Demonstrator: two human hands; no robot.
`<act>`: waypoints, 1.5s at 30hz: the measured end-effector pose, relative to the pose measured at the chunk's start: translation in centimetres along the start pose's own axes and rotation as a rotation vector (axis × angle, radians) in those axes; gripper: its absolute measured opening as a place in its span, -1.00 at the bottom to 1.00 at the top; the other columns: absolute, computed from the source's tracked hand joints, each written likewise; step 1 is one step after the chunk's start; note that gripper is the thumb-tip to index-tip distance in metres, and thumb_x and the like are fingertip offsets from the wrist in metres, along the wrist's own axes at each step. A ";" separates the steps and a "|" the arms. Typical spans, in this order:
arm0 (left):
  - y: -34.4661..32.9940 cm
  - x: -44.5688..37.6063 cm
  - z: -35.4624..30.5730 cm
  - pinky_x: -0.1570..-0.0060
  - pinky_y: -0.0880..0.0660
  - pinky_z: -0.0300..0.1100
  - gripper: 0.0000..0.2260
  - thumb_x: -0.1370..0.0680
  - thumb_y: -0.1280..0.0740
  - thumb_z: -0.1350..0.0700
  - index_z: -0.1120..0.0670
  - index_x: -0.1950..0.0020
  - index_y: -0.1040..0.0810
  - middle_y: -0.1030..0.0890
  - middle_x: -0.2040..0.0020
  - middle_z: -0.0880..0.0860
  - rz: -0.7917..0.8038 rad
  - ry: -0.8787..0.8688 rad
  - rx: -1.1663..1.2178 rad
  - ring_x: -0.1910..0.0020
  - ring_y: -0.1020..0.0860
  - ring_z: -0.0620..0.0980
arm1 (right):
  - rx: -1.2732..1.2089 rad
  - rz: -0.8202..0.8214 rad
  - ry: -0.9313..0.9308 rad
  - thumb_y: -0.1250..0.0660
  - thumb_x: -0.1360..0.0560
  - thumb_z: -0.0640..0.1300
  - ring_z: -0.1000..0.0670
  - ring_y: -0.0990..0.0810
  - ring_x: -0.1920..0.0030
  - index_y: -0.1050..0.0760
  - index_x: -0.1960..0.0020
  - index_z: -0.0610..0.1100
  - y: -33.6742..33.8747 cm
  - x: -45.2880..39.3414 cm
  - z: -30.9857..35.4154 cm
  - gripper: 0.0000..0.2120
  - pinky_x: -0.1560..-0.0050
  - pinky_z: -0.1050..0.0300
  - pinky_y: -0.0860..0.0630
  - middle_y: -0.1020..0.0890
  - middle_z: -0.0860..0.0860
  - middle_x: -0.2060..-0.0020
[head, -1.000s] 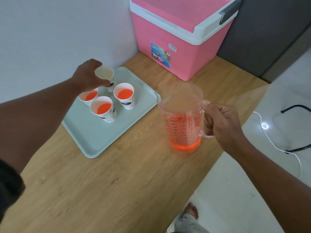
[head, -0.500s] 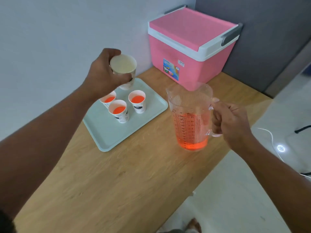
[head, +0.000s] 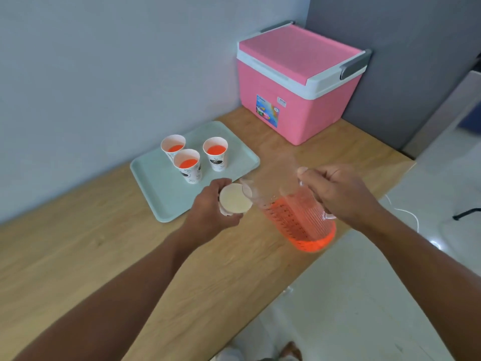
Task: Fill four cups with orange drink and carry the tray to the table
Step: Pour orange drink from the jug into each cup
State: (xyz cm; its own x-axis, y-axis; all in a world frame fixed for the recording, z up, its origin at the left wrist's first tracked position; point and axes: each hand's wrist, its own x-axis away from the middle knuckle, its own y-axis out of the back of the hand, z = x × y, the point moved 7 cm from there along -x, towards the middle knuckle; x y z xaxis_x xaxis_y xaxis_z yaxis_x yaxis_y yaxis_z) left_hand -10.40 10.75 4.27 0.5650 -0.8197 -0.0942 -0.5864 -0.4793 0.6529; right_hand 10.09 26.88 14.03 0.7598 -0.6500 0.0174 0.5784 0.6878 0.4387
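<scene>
My left hand (head: 212, 207) grips an empty white paper cup (head: 235, 199) above the wooden counter, its mouth facing me. My right hand (head: 338, 194) holds the handle of a clear plastic pitcher (head: 294, 212) with orange drink in its lower part. The pitcher is lifted and tilted left, its spout touching the cup's rim. Three paper cups with orange drink stand on the pale green tray (head: 161, 188): one at the back left (head: 173, 147), one in front of it (head: 188, 165), one to the right (head: 216, 153).
A pink cooler box (head: 299, 82) with a white-rimmed lid stands at the counter's far end against the wall. The wooden counter (head: 78, 256) ends at my right, with pale floor below. A white cable (head: 406, 212) lies on the floor.
My left hand brought the empty cup down from above the tray to beside the pitcher. My right hand lifted the pitcher off the counter and tilted its spout to the cup.
</scene>
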 end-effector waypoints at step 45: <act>-0.9 5.0 2.1 -0.12 -0.47 -0.21 -0.30 -0.25 -0.66 0.02 -0.01 -0.33 -0.46 -0.54 -0.18 -0.15 -0.089 0.046 0.036 -0.14 -0.52 -0.09 | 0.729 0.371 0.060 -0.21 -0.58 0.30 0.00 -0.27 0.50 -0.22 0.45 -0.13 -5.9 -3.9 4.3 -0.36 0.33 0.02 -0.31 -0.29 0.10 0.62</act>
State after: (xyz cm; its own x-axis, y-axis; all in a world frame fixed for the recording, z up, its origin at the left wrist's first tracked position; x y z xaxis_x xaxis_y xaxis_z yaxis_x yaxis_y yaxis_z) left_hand -8.29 6.36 1.63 0.6416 -0.7583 -0.1157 -0.5526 -0.5616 0.6159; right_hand 2.38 23.97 15.23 0.8904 -0.3888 0.2368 -0.0360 0.4584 0.8880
